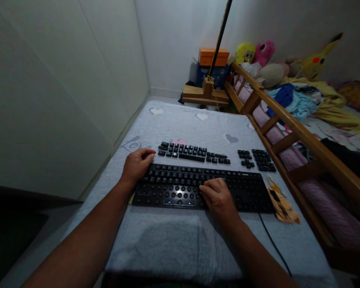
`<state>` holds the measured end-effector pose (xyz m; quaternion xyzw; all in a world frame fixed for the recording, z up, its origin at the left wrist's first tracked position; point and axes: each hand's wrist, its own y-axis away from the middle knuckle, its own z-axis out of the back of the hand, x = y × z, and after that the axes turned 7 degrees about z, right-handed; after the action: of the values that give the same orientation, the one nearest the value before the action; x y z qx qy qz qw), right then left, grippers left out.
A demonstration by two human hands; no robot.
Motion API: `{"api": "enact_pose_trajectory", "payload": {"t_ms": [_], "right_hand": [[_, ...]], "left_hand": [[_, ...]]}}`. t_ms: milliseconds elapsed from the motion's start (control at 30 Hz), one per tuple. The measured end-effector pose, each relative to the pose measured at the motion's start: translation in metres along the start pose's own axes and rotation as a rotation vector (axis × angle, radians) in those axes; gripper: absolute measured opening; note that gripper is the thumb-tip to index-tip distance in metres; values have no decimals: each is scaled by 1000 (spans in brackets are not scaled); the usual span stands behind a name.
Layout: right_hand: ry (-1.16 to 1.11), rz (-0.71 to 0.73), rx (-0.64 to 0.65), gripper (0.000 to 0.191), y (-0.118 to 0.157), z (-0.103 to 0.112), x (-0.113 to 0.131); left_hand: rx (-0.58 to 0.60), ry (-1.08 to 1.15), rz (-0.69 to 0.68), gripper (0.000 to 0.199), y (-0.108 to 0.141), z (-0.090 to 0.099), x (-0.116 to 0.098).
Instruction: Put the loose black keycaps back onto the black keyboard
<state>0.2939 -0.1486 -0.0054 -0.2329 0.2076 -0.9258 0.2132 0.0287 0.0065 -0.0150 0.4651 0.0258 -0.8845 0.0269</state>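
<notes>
A black computer keyboard point(180, 191) lies flat across the cloth. Its upper-left rows still bear keycaps, while the lower rows and the right-hand blocks show bare key sockets. My right hand point(219, 195) is over the middle of the keyboard, fingertips pinched down at the edge of the keycapped rows; whatever they grip is hidden. At the keyboard's upper-left corner rests my left hand point(138, 163), thumb and fingers drawn together, their contents unclear. Beyond the keyboard, loose keycaps point(192, 157) lie in rows, including a long space bar. Smaller groups of keycaps point(263, 160) sit farther right.
An orange cloth point(283, 208) with small tools on it lies right of the keyboard. The keyboard's cable point(274, 244) runs toward me. A wooden bed rail point(288, 124) borders the right side; a pale wall panel point(78, 88) stands left. Boxes point(213, 57) are at the back.
</notes>
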Motion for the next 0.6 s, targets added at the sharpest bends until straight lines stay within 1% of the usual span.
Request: {"api": "enact_pose_trajectory", "payload": {"t_ms": [333,600], "right_hand": [[34,5,29,16,1,1,-1],[47,23,18,16,2,0,1]], "left_hand": [[-7,-5,-7,32,0,0,2],[-6,16,-6,33,-1,-1,3]]}}
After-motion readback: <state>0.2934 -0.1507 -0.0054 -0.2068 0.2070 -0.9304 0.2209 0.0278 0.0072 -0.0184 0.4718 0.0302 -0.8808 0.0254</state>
